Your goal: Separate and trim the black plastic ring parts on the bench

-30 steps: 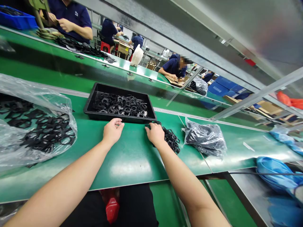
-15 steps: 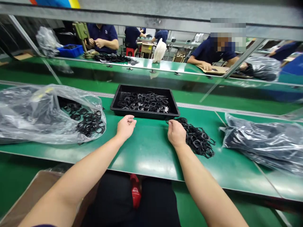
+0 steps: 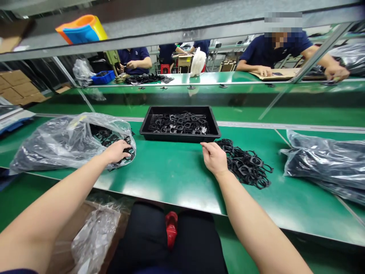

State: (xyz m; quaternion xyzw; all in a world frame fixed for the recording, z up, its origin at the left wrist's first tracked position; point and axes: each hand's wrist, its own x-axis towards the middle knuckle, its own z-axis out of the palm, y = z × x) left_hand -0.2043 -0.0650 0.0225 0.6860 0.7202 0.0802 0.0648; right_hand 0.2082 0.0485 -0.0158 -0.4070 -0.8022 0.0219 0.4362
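My left hand (image 3: 117, 151) is at the mouth of a clear plastic bag (image 3: 61, 142), its fingers slightly apart over the black ring-shaped plastic parts (image 3: 104, 135) inside. Nothing shows clearly in its grasp. My right hand (image 3: 216, 158) is closed in a pinch over the green tabletop, beside a loose pile of the same black parts (image 3: 246, 167). Whatever its fingertips hold, if anything, is too small or hidden to make out. Beyond both hands lies a black tray (image 3: 179, 138) with many more black parts (image 3: 182, 122) heaped in it.
A filled clear bag (image 3: 327, 158) lies on the right of the green bench (image 3: 171, 171). Metal uprights and a shelf (image 3: 182, 36) frame the bench's far side. Co-workers (image 3: 273, 53) sit across from me, near a blue bin (image 3: 103, 77) and a white object (image 3: 198, 62).
My left hand has moved left from in front of the tray to the parts in the bag. My right hand stays beside the loose pile. The camera view has shifted.
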